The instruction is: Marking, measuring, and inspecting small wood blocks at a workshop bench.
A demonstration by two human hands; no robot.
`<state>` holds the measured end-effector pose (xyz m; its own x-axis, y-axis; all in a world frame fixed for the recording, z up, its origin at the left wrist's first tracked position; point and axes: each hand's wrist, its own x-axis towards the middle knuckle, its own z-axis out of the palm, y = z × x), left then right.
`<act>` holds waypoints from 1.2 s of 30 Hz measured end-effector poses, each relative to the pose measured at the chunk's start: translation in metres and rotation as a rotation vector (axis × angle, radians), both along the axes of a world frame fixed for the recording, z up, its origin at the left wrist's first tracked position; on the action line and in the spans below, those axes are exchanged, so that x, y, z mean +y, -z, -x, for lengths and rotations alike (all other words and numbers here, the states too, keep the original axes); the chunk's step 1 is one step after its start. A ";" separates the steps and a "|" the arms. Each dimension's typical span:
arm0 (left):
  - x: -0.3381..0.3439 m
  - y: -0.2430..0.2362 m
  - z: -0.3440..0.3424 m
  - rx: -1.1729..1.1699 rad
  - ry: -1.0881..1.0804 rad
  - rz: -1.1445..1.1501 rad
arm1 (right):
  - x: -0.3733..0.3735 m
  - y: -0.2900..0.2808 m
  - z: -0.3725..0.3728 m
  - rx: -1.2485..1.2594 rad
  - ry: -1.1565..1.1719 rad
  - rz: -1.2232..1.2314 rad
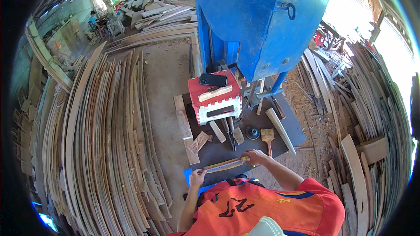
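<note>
A tape measure (225, 166) is drawn out along a narrow strip of wood (213, 164) at the near edge of the dark table. My left hand (198, 178) pinches the left end of the blade, and it may hold the wood too. At the other end, my right hand (255, 157) is closed round the yellowish case, partly hidden by the fingers. Beyond my right hand lie a paintbrush (267, 136) and a round black part (252, 133). Several small wood blocks, one of them a rough piece (199, 142), lie farther left, near a pair of dark-bladed tools (230, 137).
A red and white step stool (218, 110) stands on the table (291, 124), carrying a phone (213, 80) and a wood offcut (215, 93). A large blue machine (262, 22) rises behind. Long planks (109, 135) fill the left; more boards (356, 166) lean at right. Two people sit far off.
</note>
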<state>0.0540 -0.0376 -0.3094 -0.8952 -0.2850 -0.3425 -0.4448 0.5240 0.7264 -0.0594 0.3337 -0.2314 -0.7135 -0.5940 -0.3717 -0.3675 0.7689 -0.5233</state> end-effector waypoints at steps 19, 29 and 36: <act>0.006 0.006 -0.008 0.130 -0.012 -0.019 | 0.004 -0.007 -0.008 0.046 0.006 0.020; 0.004 0.015 -0.016 0.317 0.058 -0.023 | 0.011 0.001 -0.019 0.124 0.040 0.012; 0.005 0.002 -0.013 0.272 0.048 -0.016 | 0.004 0.002 -0.025 0.149 0.023 0.068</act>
